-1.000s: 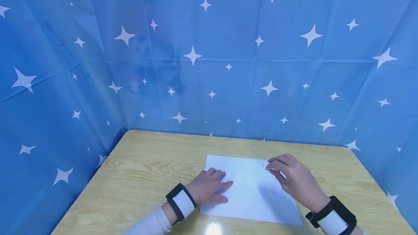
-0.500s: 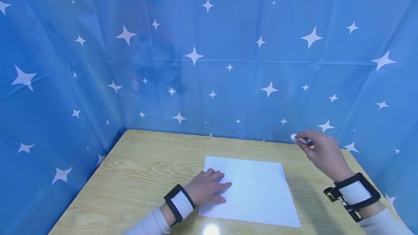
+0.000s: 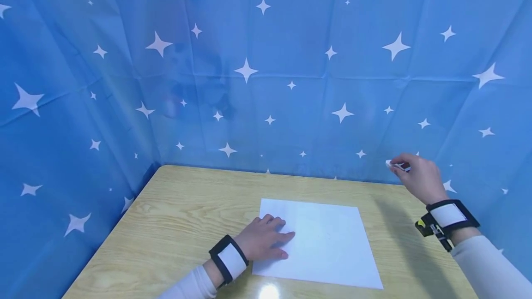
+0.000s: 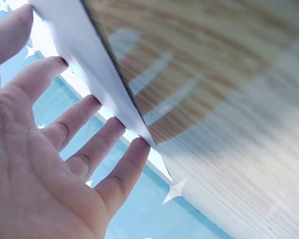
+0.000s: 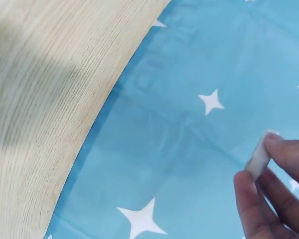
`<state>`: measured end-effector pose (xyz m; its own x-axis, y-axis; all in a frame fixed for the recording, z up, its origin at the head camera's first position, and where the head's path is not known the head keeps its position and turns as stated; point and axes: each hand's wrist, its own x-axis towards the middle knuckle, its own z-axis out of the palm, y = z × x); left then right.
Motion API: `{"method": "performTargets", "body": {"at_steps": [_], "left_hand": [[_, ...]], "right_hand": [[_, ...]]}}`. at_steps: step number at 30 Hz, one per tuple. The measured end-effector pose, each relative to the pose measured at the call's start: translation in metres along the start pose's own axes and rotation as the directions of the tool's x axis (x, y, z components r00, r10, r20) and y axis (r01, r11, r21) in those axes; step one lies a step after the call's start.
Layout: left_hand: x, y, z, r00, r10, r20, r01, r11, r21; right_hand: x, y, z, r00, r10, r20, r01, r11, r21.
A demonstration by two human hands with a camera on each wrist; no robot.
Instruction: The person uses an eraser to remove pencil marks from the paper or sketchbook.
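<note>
A white sheet of paper [image 3: 328,248] lies flat on the wooden table in the head view, a few faint specks near its middle. Spread over its left edge, my left hand [image 3: 266,240] rests with fingertips on the sheet. The left wrist view shows those fingertips [image 4: 92,101] touching the paper [image 4: 97,64], fingers extended. Up at the right, above the table's far edge in the head view, my right hand [image 3: 421,176] pinches a small white eraser [image 5: 259,159] between thumb and fingers. Its block shape shows best in the right wrist view, partly covered by the fingertips.
The wooden table [image 3: 187,206] has a bright light spot near its front and the right arm's shadow at its right. A blue curtain [image 3: 282,100] with white stars hangs behind and along both sides. Each wrist wears a black band [image 3: 228,260].
My right hand has lifted off the paper's far right corner, moving up and to the right with the eraser. It rose slightly further in the last half second. The left hand stays on the sheet.
</note>
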<state>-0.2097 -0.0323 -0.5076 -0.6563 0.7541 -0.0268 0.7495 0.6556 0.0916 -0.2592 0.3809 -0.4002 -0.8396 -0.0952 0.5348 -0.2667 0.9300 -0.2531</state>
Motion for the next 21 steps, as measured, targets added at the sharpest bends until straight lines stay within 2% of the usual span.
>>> {"method": "performTargets", "body": {"at_steps": [4,8,12,14,16,21], "left_hand": [[0.000,0.001,0.000,1.000,-0.011,-0.005,0.011,1.000,-0.007],[0.001,0.002,0.001,1.000,-0.007,-0.014,0.007,1.000,-0.016],[0.002,0.002,0.004,1.000,-0.002,-0.018,0.001,1.000,-0.010],[0.002,0.002,0.004,1.000,0.000,-0.021,0.000,1.000,-0.008],[0.002,0.002,0.004,1.000,0.002,-0.021,-0.002,1.000,-0.007],[0.005,0.002,0.005,1.000,0.005,-0.021,-0.005,1.000,-0.003]], "right_hand": [[-0.003,0.012,0.018,0.999,0.003,0.045,-0.002,1.000,-0.024],[-0.021,0.033,0.045,0.990,0.046,0.134,-0.044,0.999,-0.021],[-0.043,0.050,0.072,0.958,0.129,0.255,-0.126,0.992,-0.030],[-0.051,0.054,0.082,0.943,0.149,0.296,-0.143,0.989,-0.043],[-0.057,0.055,0.088,0.934,0.163,0.319,-0.152,0.987,-0.060],[-0.061,0.053,0.088,0.939,0.163,0.303,-0.138,0.985,-0.103]]}}
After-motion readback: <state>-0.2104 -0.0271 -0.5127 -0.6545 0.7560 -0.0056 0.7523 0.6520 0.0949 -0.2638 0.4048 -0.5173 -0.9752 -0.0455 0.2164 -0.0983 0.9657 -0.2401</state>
